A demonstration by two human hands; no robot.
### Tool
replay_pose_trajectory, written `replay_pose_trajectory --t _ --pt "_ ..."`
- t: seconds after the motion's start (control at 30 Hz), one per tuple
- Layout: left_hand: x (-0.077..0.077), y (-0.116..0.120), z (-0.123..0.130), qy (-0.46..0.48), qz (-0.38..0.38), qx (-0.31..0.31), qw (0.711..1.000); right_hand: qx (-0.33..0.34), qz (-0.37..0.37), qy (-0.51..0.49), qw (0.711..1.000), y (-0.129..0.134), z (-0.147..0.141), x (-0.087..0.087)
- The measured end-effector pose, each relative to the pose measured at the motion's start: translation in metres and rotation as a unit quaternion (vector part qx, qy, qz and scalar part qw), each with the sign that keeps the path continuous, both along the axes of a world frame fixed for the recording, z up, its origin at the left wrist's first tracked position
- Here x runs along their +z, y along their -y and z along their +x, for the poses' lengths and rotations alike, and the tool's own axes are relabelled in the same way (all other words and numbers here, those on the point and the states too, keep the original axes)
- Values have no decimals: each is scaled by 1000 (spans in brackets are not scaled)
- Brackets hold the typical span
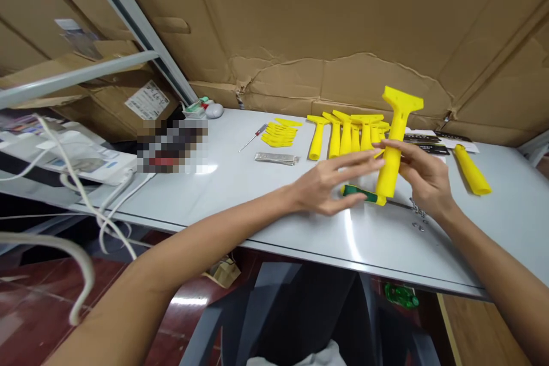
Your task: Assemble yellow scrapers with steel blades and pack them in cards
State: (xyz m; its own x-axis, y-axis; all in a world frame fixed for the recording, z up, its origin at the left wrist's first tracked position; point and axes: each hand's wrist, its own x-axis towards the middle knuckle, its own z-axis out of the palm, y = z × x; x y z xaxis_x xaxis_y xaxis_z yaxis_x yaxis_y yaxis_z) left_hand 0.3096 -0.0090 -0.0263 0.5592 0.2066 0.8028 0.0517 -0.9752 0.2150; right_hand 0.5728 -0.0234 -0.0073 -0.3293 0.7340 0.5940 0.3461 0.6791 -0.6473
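Observation:
My right hand [426, 177] grips a yellow T-shaped handle [397, 137] upright, its wide head at the top. From the left, my left hand [338, 180] reaches to the handle with fingers stretched apart, fingertips at its side. Below the hands lies a screwdriver with a green and yellow grip [360, 193]; its shaft points right toward small metal screws [418, 211]. Behind the hands stand several more yellow T-shaped handles [317, 137], partly hidden. Flat yellow pieces [278, 132] lie in a stack further left, with thin metal strips [277, 158] in front of them.
A small screwdriver [253, 137] lies left of the flat pieces. One yellow tube [472, 170] lies at the right, near black-and-white cards [424, 148]. White cables [77, 183] hang over the table's left end. Cardboard [343, 23] lines the back.

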Motion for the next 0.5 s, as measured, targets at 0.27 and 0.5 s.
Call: replay_pose_trajectory --t 0.27,0.5 --pt "-6 -56 -38 -164 -172 419 876 -40 -51 -86 994 -5 -4 7" --pt "-14 -66 -37 -122 -232 356 897 -41 -113 -113 986 -15 -3 4"
